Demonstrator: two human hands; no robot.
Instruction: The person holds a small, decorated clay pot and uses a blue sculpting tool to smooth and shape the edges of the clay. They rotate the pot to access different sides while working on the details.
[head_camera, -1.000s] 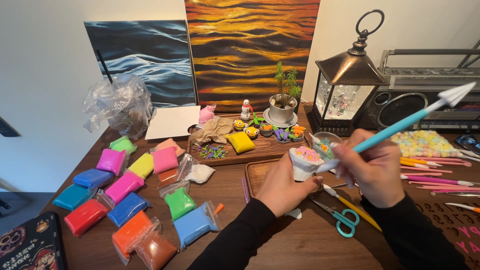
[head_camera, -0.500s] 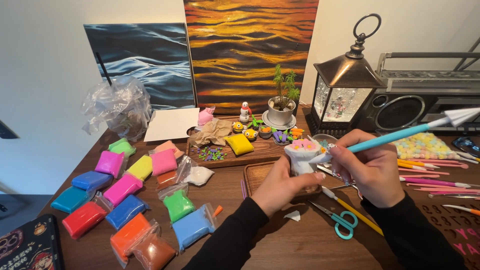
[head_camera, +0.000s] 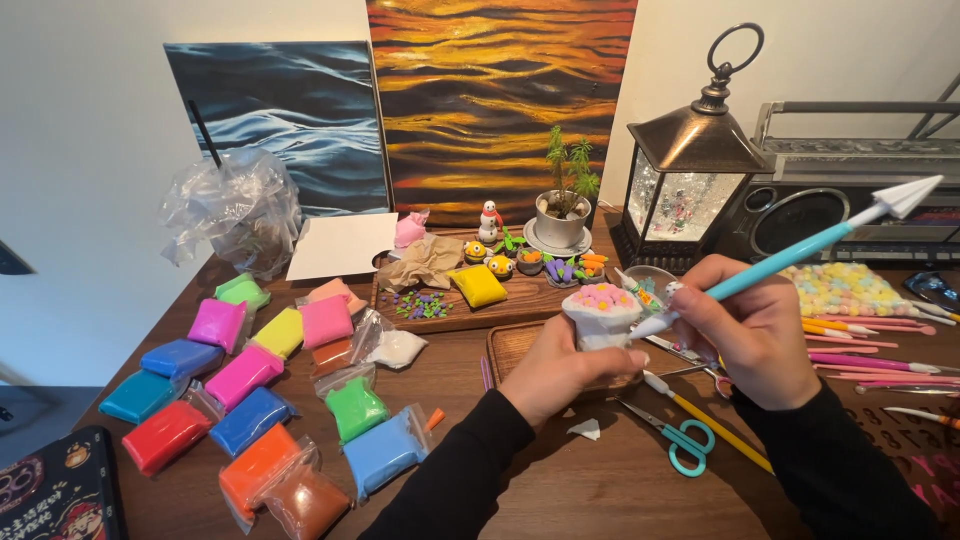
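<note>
Nearest on the worktop (head_camera: 560, 480) lie teal-handled scissors (head_camera: 680, 442) and bagged coloured clay packets (head_camera: 250, 360). Above a wooden tray (head_camera: 510, 345), the left hand (head_camera: 565, 365) grips a white clay figure (head_camera: 600, 315) topped with pink dots; the right hand (head_camera: 750, 335) pinches a blue modelling tool (head_camera: 800, 250) against it. Behind stand a lantern (head_camera: 690, 180) and a potted plant (head_camera: 562, 205). Since earlier, the tool's far end has tilted upward.

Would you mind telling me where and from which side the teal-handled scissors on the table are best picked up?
Grip the teal-handled scissors at the finger loops, coming from above on the near side. They lie flat on the wooden table, loops toward the person, blades pointing up-left to the left hand; a yellow-handled tool lies close on their right.
</note>
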